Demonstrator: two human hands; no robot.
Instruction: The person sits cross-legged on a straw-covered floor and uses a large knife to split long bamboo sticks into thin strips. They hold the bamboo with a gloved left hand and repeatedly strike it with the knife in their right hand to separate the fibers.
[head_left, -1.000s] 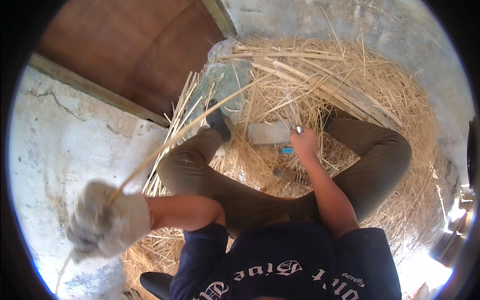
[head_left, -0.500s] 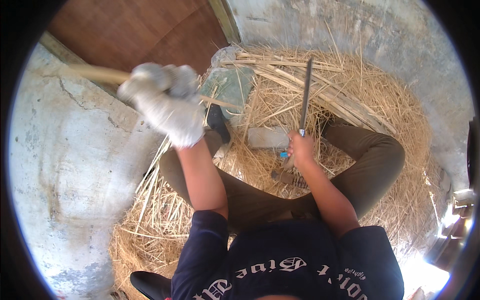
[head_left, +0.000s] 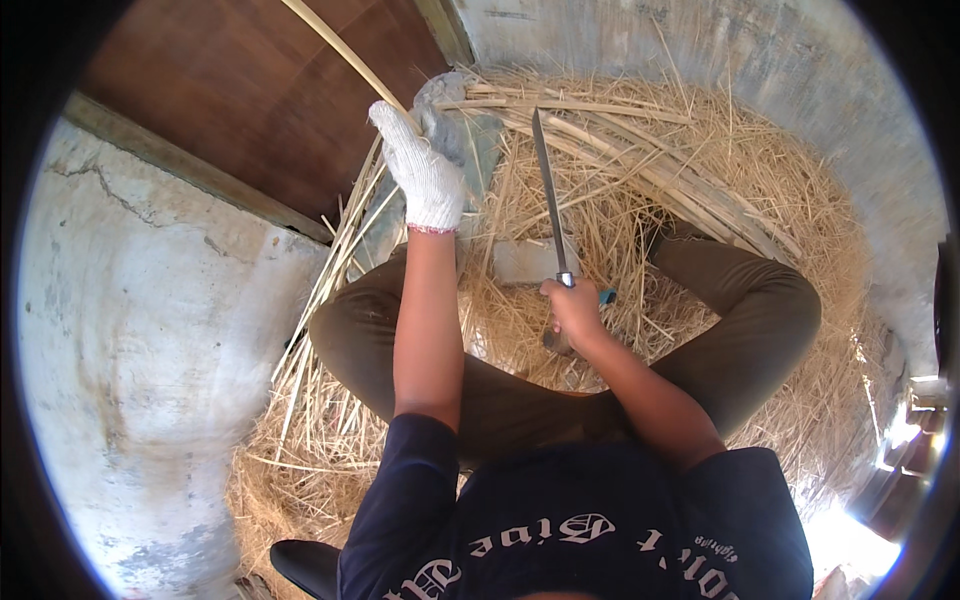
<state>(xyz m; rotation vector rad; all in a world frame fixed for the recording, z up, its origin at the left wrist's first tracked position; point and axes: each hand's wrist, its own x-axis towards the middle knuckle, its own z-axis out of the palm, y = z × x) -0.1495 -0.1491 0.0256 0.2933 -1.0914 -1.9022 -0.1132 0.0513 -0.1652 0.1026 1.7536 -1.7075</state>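
Note:
My left hand [head_left: 424, 178], in a white knitted glove, is closed around a long pale strip [head_left: 345, 48], seemingly split bamboo. The strip rises up and to the left past the brown door panel. My bare right hand [head_left: 576, 312] grips the handle of a long, narrow-bladed knife [head_left: 550, 195]. Its blade points away from me and leans slightly left, apart from the strip. Below that fist, the butt end of the handle shows. A small blue-green piece [head_left: 607, 296] sits beside the hand, partly hidden. Beyond the fist lies a pale rectangular block [head_left: 515, 262].
Fine shavings [head_left: 790, 210] cover the floor around my folded legs. Long split strips [head_left: 655, 170] lie beyond the block, and more thin strips [head_left: 325, 300] lean by my left knee. A brown panel [head_left: 250, 110] and plastered walls [head_left: 160, 330] stand close at the left and far side.
My left hand has swung rightward, and the strip has turned from pointing left to pointing up-left. The knife has tilted left, with my right hand shifting slightly left and nearer me.

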